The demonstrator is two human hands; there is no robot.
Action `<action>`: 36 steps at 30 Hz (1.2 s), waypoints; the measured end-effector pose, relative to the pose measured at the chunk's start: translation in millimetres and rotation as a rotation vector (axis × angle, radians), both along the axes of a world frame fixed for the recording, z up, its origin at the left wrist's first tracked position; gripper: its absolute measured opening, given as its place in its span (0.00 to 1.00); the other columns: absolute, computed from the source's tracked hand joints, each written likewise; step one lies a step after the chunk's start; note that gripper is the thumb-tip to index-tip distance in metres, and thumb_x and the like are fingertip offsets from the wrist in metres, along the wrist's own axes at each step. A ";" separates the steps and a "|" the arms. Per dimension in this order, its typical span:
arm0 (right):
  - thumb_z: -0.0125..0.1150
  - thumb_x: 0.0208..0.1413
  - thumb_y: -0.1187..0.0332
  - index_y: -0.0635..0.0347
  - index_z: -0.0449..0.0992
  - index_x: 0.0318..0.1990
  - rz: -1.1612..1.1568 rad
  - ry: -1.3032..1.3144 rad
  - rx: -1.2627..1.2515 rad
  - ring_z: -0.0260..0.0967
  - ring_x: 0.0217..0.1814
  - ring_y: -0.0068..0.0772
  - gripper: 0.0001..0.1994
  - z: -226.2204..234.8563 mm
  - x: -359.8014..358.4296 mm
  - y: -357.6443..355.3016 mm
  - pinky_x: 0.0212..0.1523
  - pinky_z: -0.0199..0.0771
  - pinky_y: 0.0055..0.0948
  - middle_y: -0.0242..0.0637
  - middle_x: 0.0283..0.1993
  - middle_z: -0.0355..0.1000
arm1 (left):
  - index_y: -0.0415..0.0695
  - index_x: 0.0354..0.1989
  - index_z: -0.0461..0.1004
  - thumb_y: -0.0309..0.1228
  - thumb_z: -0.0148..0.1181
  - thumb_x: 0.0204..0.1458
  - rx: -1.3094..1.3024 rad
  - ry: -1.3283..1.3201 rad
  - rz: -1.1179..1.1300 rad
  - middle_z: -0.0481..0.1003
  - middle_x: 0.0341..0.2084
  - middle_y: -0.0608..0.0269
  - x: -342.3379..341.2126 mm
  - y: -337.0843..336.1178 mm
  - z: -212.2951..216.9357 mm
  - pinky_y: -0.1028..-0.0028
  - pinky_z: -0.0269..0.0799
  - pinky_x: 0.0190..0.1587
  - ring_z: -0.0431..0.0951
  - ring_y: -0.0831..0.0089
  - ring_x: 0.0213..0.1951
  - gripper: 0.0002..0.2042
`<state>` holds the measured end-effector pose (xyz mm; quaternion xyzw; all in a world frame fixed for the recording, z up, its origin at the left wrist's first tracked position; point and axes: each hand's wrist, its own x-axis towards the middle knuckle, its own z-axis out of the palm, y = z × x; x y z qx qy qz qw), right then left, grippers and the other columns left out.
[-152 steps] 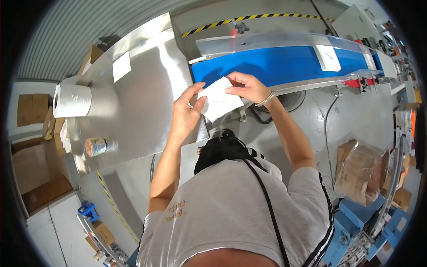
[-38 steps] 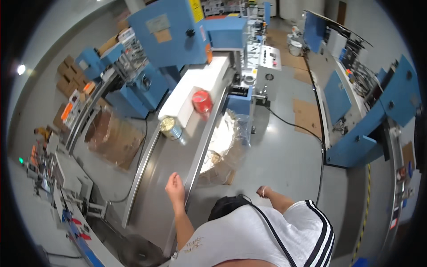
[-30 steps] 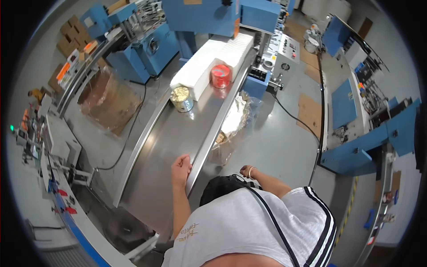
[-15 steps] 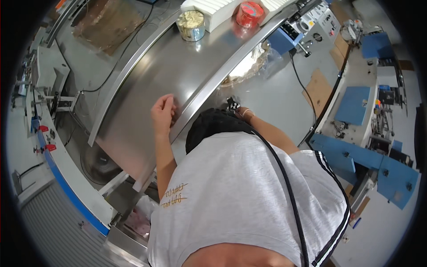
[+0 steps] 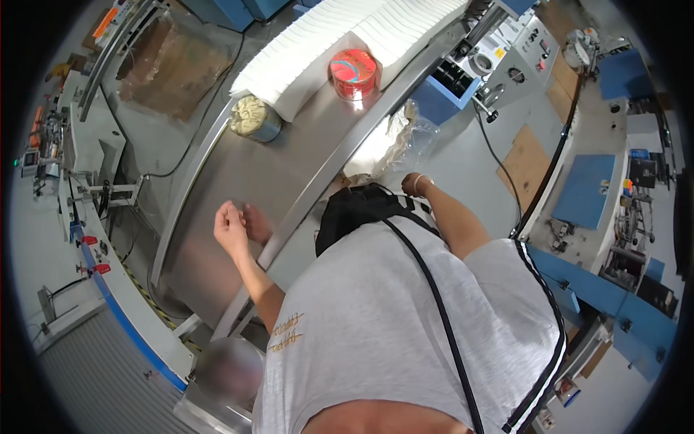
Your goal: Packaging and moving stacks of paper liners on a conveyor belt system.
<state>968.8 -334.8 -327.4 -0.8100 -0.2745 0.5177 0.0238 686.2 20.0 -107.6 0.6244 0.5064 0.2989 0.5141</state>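
Note:
Above the shiny metal table [image 5: 238,170], my left hand [image 5: 231,226] hangs with its fingers curled in, and nothing shows in them. Its reflection appears on the metal beside it. My right hand [image 5: 412,185], with a light band at the wrist, is down by my right side, off the table's near edge. Its fingers look folded in, though they are partly hidden. Farther along the table stand a round container with a crumpled cream-coloured top [image 5: 254,119] and a red round package [image 5: 354,74]. Long white rows of stacked, folded sheets [image 5: 311,50] lie behind them.
A blue and grey machine [image 5: 452,83] stands past the table's far right end. Clear plastic wrapping [image 5: 412,134] lies near its base. Cables cross the floor. A blue-panelled workbench [image 5: 585,188] runs along the right; a long machine with a blue edge [image 5: 137,325] curves along the left.
My view has shifted along the table, showing more of the white stacks. My left hand has moved left and nearer to me. My right hand has swung outward, away from my waist.

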 end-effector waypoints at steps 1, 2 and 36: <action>0.55 0.44 0.70 0.61 0.77 0.39 0.369 -0.075 0.029 0.74 0.35 0.38 0.13 -1.5 5.9 -4.2 0.35 0.74 0.33 0.43 0.36 0.76 | 0.43 0.37 0.75 0.32 0.57 0.55 0.034 -0.046 0.007 0.72 0.18 0.71 14.0 -1.1 -0.2 0.86 0.57 0.16 0.65 0.87 0.17 0.07; 0.52 0.45 0.64 0.61 0.78 0.35 0.775 -0.225 0.107 0.72 0.38 0.43 0.13 -12.9 11.1 -10.9 0.40 0.72 0.33 0.45 0.37 0.76 | 0.41 0.39 0.75 0.31 0.56 0.55 0.060 -0.056 -0.019 0.72 0.19 0.70 33.0 -0.7 -3.4 0.85 0.59 0.19 0.65 0.86 0.18 0.08; 0.51 0.50 0.58 0.61 0.77 0.42 -1.102 0.086 -0.007 0.72 0.46 0.45 0.18 -97.8 -290.9 -140.3 0.47 0.69 0.35 0.48 0.41 0.75 | 0.37 0.35 0.75 0.28 0.56 0.54 0.259 0.114 -0.442 0.73 0.19 0.68 63.5 -6.9 -12.5 0.82 0.65 0.22 0.69 0.83 0.20 0.07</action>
